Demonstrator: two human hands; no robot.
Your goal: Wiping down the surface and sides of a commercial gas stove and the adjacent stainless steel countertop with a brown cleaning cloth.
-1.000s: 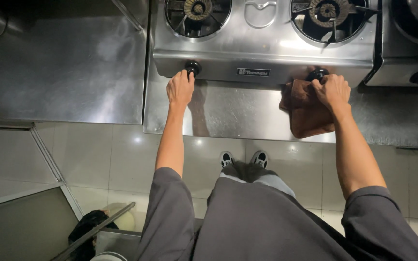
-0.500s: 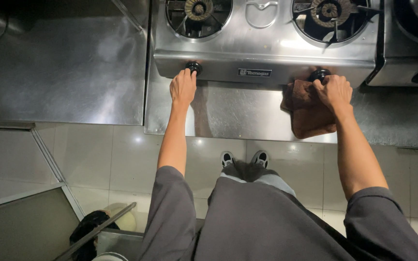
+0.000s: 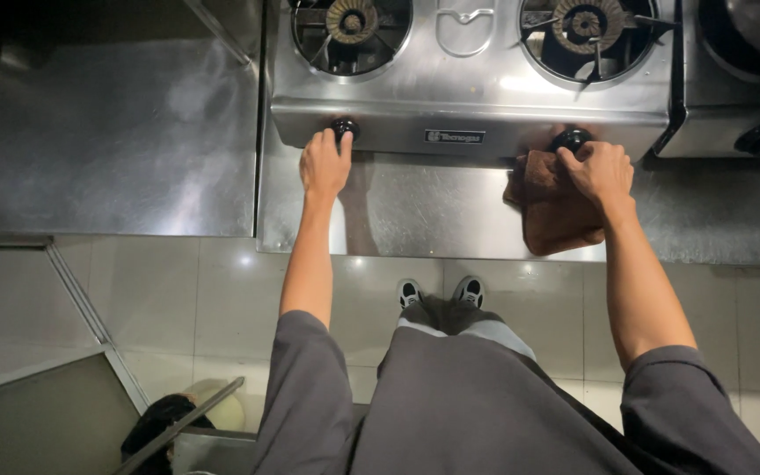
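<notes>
Knobs on the front of a stainless steel two-burner gas stove [image 3: 477,97] occupy both hands in a kitchen lined with steel, seen from above. At far left, a steel bench [image 3: 107,141] stretches out, its surface dull with soft reflections; pale floor tiles [image 3: 195,299] lie below, and a dark bundle at the bottom left is too shadowed to identify. The left hand [image 3: 325,163] reaches the left black knob [image 3: 344,129], fingers [image 3: 345,143] together and touching it; whether they grip it cannot be told. A small dark rectangular label plate [image 3: 455,136] sits at the middle of the stove front. The right hand [image 3: 600,171] has its fingers curled around the right black knob [image 3: 571,138], with a brown cloth [image 3: 551,207] bunched beneath the palm. Both burners are cut off at the top edge. Another appliance's black knob [image 3: 759,137] shows at far right.
</notes>
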